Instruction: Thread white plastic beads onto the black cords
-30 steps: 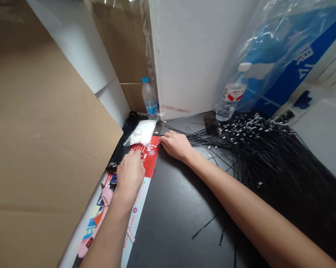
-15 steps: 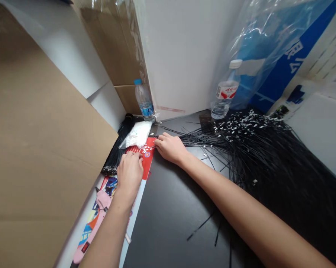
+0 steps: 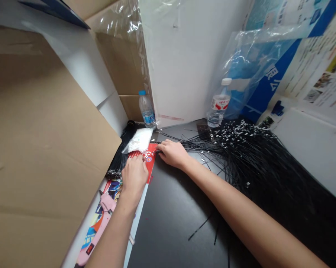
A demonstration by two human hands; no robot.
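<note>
My left hand [image 3: 135, 173] rests on the red part of a printed sheet [image 3: 151, 172], its fingers curled and their tips mostly hidden behind the knuckles. Small white pieces [image 3: 149, 153] lie scattered just beyond its fingertips, beside a clear bag of white bits [image 3: 140, 140]. To its right, my right hand [image 3: 173, 153] is closed around thin black wires at the sheet's edge, with dark strands showing at its fingertips. These wires [image 3: 197, 143] run rightward from the hand into a big heap of black wires [image 3: 257, 160] with white tips.
Two water bottles, one blue-capped [image 3: 147, 111] and one white-capped [image 3: 219, 104], stand at the back. A pink glue gun [image 3: 101, 223] lies beside my left forearm. A cardboard panel [image 3: 53, 149] closes off the left. Another black wire bundle [image 3: 126, 139] lies behind the bag.
The view has tilted up, so everything sits slightly lower in the picture. Both hands stay at nearly the same places, with only slight shifts of the fingers.
</note>
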